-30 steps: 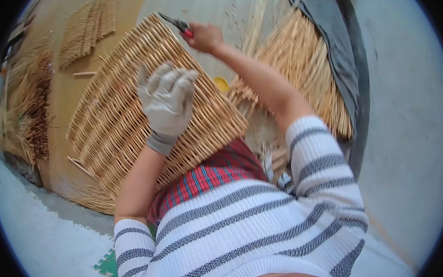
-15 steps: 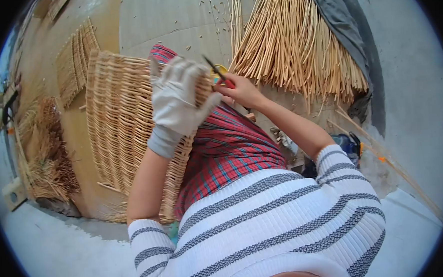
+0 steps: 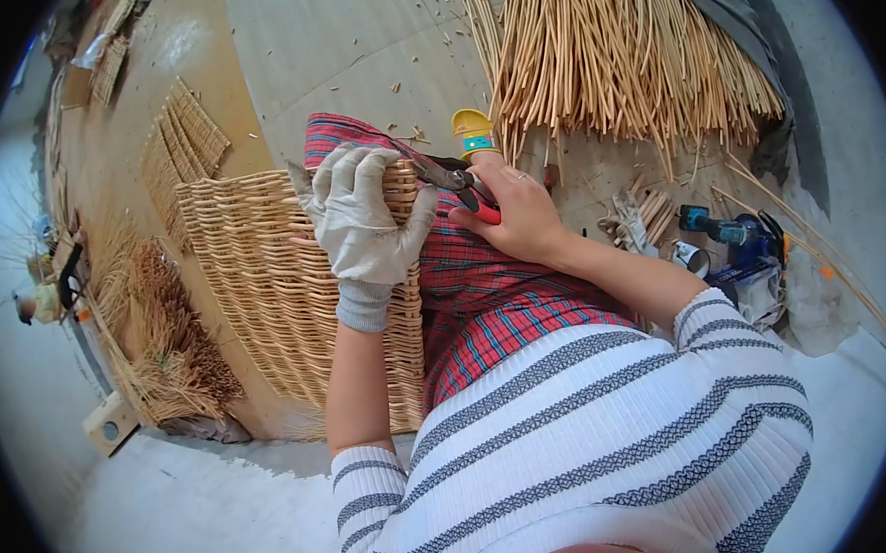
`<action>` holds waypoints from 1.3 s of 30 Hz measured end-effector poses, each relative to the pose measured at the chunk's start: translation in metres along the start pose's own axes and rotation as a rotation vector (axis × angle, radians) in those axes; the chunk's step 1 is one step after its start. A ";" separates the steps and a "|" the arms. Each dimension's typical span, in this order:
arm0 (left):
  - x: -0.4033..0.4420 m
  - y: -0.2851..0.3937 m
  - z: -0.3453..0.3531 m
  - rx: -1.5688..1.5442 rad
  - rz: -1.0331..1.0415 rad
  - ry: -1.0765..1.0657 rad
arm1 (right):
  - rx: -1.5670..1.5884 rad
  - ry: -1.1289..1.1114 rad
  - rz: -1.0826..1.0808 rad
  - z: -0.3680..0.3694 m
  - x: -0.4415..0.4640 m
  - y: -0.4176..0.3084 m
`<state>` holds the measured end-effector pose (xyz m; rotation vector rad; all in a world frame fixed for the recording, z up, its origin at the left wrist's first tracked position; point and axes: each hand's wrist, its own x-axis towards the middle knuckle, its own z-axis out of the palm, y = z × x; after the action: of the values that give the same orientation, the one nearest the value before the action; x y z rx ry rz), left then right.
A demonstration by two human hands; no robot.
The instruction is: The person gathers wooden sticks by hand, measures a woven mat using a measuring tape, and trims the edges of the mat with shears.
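Note:
My left hand (image 3: pixel 365 215), in a whitish work glove, grips the right-hand part of a woven wicker panel (image 3: pixel 272 255), its fingers bent over the upper edge. The panel leans on my lap against red plaid cloth (image 3: pixel 484 284). My bare right hand (image 3: pixel 520 212) is closed on pruning shears (image 3: pixel 448 176) with red and black handles. The blades point left and lie at the panel's upper right corner, close to the gloved thumb. Whether they touch a rod is too small to tell.
A large bundle of peeled rods (image 3: pixel 622 57) lies at the upper right, with a yellow container (image 3: pixel 472 130) below its left side. Tools, among them a cordless drill (image 3: pixel 711 224), lie at the right. Darker bundled rods (image 3: pixel 170 321) and a ribbed woven piece (image 3: pixel 187 140) are at the left.
The panel has turned so its edge faces my right hand. The shears have moved down from its far corner to the edge beside my left hand, which now curls over the panel.

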<state>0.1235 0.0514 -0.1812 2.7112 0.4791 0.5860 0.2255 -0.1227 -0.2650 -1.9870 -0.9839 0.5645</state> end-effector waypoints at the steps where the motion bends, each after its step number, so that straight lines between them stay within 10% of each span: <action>1: 0.000 -0.001 0.001 0.040 0.018 0.007 | 0.006 0.010 -0.018 0.001 0.001 0.000; 20: 0.001 -0.002 -0.008 0.067 0.048 -0.009 | 0.308 0.057 -0.031 -0.004 0.001 -0.004; 23: -0.010 -0.015 -0.014 -0.246 -0.083 -0.027 | 0.215 -0.053 -0.134 -0.023 -0.004 -0.047; 27: -0.020 -0.019 -0.029 -0.972 -0.365 0.452 | 0.250 -0.208 -0.130 -0.008 -0.004 -0.046; 32: -0.052 -0.148 -0.103 0.278 -0.363 0.649 | 0.024 -0.146 -0.167 -0.009 0.000 -0.044; 36: -0.125 -0.228 -0.142 0.302 -1.168 -0.013 | 0.077 -0.346 0.013 -0.009 0.002 -0.045; 39: -0.143 -0.193 -0.171 0.153 -0.928 0.135 | -0.025 -0.085 -0.215 0.007 -0.001 -0.039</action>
<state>-0.1243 0.2087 -0.1543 2.2016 1.7180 0.4569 0.2037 -0.1062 -0.2364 -1.8619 -1.2446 0.5222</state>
